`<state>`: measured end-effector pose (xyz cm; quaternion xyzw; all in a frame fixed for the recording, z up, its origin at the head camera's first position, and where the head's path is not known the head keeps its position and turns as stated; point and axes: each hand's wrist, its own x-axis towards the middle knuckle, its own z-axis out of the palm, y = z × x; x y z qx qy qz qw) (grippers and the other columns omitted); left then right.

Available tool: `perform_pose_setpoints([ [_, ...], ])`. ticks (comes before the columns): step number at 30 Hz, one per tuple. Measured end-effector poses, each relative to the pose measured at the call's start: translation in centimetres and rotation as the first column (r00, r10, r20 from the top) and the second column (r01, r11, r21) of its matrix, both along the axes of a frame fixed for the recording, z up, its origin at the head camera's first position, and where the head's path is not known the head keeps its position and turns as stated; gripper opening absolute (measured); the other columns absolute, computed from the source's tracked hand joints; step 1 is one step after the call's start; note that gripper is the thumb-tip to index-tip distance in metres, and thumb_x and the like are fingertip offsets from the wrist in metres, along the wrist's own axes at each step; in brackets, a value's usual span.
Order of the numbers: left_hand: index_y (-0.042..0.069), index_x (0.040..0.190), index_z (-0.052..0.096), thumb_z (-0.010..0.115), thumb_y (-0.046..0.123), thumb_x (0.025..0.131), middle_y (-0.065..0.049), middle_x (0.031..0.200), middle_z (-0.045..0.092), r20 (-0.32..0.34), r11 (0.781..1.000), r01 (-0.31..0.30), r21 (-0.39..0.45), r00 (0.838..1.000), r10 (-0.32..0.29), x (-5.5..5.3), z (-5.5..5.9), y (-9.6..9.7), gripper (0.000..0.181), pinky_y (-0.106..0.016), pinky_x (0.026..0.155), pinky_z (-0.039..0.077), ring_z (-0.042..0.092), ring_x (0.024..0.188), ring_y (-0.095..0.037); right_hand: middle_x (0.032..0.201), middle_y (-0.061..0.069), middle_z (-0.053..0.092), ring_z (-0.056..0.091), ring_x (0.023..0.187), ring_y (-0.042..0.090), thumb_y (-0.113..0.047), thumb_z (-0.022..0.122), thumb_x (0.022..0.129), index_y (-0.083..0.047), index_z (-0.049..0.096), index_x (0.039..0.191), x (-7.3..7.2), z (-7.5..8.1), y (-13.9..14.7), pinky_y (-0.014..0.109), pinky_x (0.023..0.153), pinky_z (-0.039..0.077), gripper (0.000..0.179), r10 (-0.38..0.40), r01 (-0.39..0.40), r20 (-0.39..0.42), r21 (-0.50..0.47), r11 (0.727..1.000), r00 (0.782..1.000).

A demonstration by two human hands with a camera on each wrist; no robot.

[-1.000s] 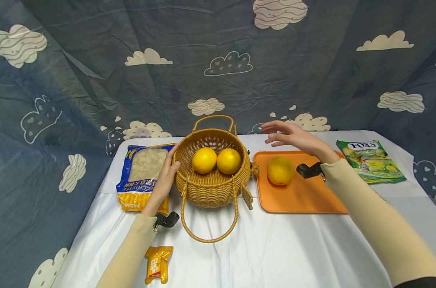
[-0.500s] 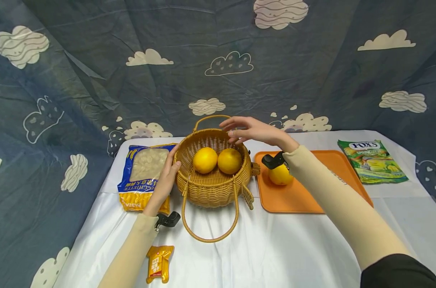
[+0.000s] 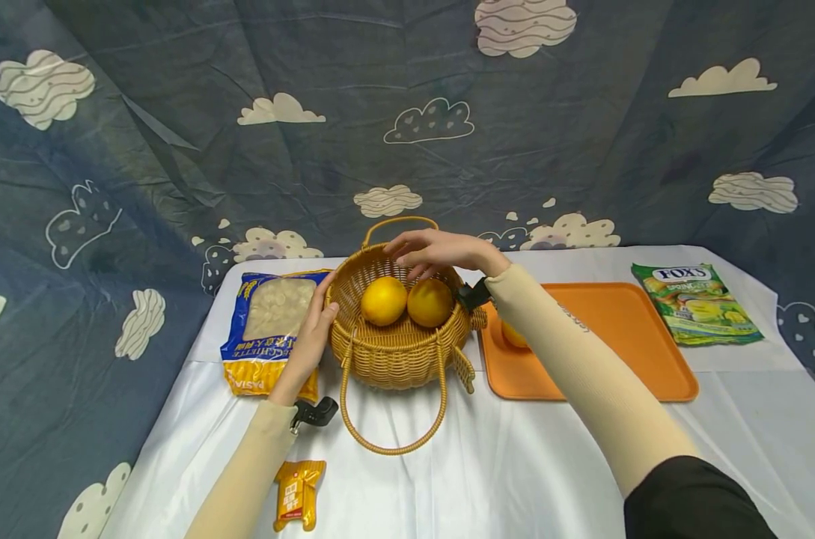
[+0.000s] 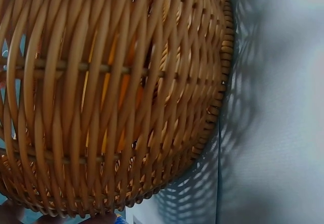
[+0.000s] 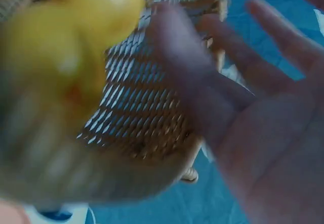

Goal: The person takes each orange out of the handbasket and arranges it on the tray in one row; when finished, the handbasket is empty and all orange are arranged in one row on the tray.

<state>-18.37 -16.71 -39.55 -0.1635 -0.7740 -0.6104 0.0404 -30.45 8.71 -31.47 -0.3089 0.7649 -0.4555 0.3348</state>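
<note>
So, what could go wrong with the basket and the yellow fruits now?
The right hand is over the basket, so it might bump the two yellow fruits inside. The left hand is against the basket's side; if it pushed hard, the basket might slide or tip. Another yellow fruit sits on the orange tray, partly hidden by the right sleeve; being round, it could roll if bumped.

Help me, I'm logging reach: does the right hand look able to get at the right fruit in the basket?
Probably yes: the right hand hangs over the open basket, holding nothing, close to the right fruit. The other fruit sits beside it, not on top.
</note>
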Motion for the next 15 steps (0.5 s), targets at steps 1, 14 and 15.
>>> perform_pose_setpoints([
  [1, 0.003, 0.152, 0.017, 0.032, 0.011, 0.099, -0.017, 0.156, 0.017, 0.0, 1.0, -0.001, 0.0, 1.0, 0.001, 0.0, 0.0, 0.0, 0.055, -0.045, 0.113, 0.013, 0.017, 0.141, -0.031, 0.144, 0.022, 0.035, 0.053, 0.114, 0.039, -0.018, 0.047, 0.1, 0.0, 0.035, 0.145, -0.1, 0.0, -0.2, 0.049, 0.094, 0.045, 0.05, 0.006, -0.007, 0.009, 0.014, 1.0, 1.0],
  [14, 0.003, 0.152, 0.016, 0.031, 0.013, 0.1, -0.017, 0.156, 0.016, 0.007, 1.0, 0.001, 0.003, 1.0, -0.001, 0.0, 0.0, 0.0, 0.055, -0.045, 0.113, 0.014, 0.017, 0.141, -0.03, 0.15, 0.018, 0.028, 0.053, 0.112, 0.043, -0.017, 0.045, 0.101, -0.007, 0.032, 0.148, -1.1, -0.1, -3.3, 0.047, 0.095, 0.044, 0.05, -0.002, -0.025, 0.18, 0.147, 0.989, 0.984],
  [15, 0.002, 0.152, 0.016, 0.032, 0.013, 0.1, -0.017, 0.156, 0.016, 0.007, 1.0, 0.0, 0.003, 1.0, 0.0, 0.0, 0.0, 0.0, 0.055, -0.045, 0.113, 0.014, 0.017, 0.141, -0.03, 0.15, 0.018, 0.028, 0.053, 0.113, 0.043, -0.018, 0.045, 0.101, -0.008, 0.031, 0.149, -1.1, -0.2, -3.4, 0.047, 0.096, 0.044, 0.051, -0.003, -0.029, 0.192, 0.159, 0.987, 0.981],
])
